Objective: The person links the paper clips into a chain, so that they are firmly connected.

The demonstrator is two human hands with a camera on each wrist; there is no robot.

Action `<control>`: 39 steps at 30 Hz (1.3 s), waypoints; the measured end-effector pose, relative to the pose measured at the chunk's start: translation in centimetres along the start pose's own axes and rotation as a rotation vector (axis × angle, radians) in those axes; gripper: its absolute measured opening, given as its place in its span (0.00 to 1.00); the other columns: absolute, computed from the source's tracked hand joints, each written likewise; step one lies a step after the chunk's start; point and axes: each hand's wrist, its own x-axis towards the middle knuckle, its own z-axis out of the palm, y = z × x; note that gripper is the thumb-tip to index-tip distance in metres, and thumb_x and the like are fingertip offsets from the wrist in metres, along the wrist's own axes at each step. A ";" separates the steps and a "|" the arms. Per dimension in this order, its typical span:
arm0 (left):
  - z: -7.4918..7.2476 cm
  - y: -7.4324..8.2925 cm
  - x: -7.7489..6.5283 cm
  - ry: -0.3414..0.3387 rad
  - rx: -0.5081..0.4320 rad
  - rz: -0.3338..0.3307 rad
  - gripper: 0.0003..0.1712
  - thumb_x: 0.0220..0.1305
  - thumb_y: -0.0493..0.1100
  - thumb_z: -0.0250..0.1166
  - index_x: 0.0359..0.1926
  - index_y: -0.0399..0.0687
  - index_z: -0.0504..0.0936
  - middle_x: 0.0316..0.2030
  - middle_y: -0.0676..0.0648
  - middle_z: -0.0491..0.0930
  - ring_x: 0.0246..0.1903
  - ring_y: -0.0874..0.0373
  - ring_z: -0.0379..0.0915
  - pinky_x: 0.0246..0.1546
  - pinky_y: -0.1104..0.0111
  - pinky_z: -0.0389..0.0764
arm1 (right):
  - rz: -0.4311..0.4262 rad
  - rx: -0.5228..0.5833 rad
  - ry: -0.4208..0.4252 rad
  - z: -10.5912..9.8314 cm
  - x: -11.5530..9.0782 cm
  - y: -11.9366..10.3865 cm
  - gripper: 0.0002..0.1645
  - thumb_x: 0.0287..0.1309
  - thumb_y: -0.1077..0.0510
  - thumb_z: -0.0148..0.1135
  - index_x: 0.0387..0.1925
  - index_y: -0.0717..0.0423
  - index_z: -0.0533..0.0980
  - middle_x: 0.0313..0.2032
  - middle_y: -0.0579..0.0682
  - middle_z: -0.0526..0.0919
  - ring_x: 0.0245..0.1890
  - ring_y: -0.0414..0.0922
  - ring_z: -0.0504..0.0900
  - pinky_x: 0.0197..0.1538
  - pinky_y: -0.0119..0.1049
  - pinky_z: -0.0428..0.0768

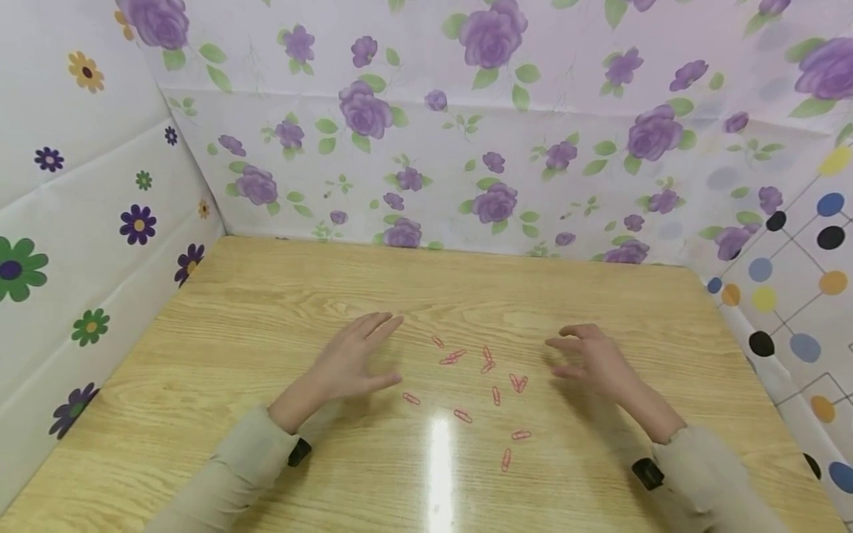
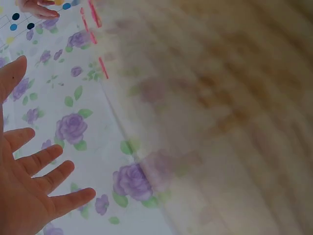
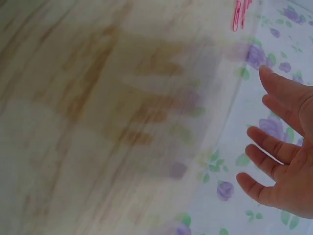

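Note:
Several pink paper clips lie scattered over the middle of the wooden table, some overlapping in small groups. To their left is my left hand, its fingers spread and holding nothing. On the other side, my right hand hovers with fingers apart, nearest to a crossed pair of clips. In the left wrist view, the left palm and spread fingers show at the left edge, with a few paper clips beyond. The right wrist view shows the right hand empty, and paper clips near the top edge.
The glossy wooden table carries a bright light reflection. A purple-rose sheet hangs behind it, a flower-print sheet at the left and a dotted sheet at the right.

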 end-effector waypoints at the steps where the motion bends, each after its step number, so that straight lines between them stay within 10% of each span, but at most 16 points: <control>1: 0.1 0.0 0.0 -0.008 -0.022 0.003 0.47 0.50 0.58 0.67 0.66 0.43 0.60 0.61 0.37 0.63 0.60 0.42 0.57 0.55 0.47 0.62 | -0.003 0.031 -0.016 0.1 0.1 -0.1 0.25 0.42 0.59 0.71 0.46 0.59 0.79 0.45 0.63 0.75 0.46 0.60 0.70 0.42 0.55 0.72; 22: 2.2 -0.5 1.5 -0.363 -0.283 0.056 0.20 0.51 0.44 0.70 0.47 0.46 0.81 0.44 0.49 0.73 0.44 0.55 0.67 0.45 0.63 0.71 | -0.078 0.326 -0.242 3.0 1.9 0.8 0.15 0.44 0.58 0.70 0.37 0.54 0.83 0.36 0.46 0.77 0.36 0.44 0.73 0.37 0.37 0.71; 39: 3.4 -0.2 2.2 -0.397 -0.379 0.058 0.05 0.49 0.43 0.70 0.27 0.49 0.83 0.32 0.54 0.72 0.35 0.60 0.64 0.35 0.70 0.65 | -0.023 0.432 -0.274 3.8 2.7 0.2 0.06 0.41 0.58 0.72 0.26 0.50 0.83 0.28 0.43 0.75 0.27 0.42 0.65 0.31 0.33 0.63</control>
